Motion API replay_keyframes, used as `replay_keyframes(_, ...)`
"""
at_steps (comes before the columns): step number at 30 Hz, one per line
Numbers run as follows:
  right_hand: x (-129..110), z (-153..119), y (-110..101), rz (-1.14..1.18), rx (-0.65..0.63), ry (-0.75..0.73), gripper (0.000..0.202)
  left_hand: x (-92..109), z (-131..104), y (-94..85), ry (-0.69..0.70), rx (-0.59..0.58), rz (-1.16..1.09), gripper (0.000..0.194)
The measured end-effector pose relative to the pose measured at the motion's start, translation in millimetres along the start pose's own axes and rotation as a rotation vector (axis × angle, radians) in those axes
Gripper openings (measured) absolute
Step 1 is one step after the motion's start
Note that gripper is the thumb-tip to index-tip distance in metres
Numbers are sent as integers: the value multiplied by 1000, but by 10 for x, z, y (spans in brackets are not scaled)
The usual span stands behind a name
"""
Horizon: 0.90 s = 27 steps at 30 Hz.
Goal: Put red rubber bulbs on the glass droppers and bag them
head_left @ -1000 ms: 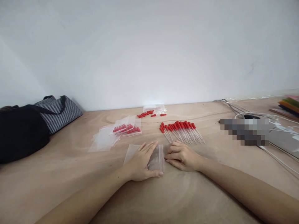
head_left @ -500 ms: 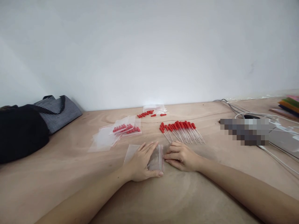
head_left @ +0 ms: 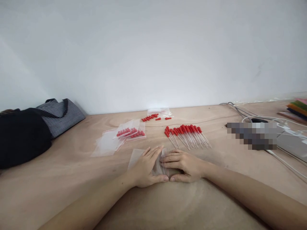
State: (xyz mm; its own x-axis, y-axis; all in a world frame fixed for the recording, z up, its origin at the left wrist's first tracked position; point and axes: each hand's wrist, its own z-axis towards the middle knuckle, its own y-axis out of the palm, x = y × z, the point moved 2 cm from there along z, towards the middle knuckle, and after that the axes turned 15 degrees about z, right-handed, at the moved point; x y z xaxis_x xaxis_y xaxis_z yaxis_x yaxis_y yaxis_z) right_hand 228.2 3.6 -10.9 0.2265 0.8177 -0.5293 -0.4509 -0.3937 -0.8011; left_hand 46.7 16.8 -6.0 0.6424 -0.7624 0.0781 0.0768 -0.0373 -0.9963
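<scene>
A clear zip bag [head_left: 157, 168] lies flat on the table in front of me. My left hand [head_left: 144, 169] rests on it with fingers and thumb spread, pressing on its middle. From the other side, my right hand [head_left: 185, 166] reaches over the bag's zip edge, its fingers stretched out on the plastic and its thumb apart, near my left thumb. The plastic looks wrinkled under the right fingertips. Just beyond my right hand lies a row of several droppers [head_left: 184, 131] with red bulbs and thin clear tubes, tips toward me.
Flat zip bags [head_left: 105, 144] and bags holding red bulbs [head_left: 136, 134] lie at centre left. Loose red bulbs [head_left: 150, 117] and thin tubes [head_left: 165, 113] lie near the wall. A black bag [head_left: 24, 137] and a striped bag [head_left: 63, 113] stand left; cables [head_left: 237, 110] and a laptop [head_left: 291, 145] lie right.
My right hand has moved left from beside the bag onto its zip edge, and its curled fingers have straightened. The plastic there has wrinkled. My left hand stays in place.
</scene>
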Motion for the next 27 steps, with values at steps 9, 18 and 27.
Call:
replay_keyframes(9,27,-11,-15,-73,-24,8,59,-60,-42,-113,-66,-11,-56,75)
replay_keyframes(18,29,-26,-39,40,62,23,45,-119,-66,-78,-52,-4,-61,69)
replay_keyframes(27,537,310,-406,-231,583,777,16,-58,-30,-61,-122,0,-51,73)
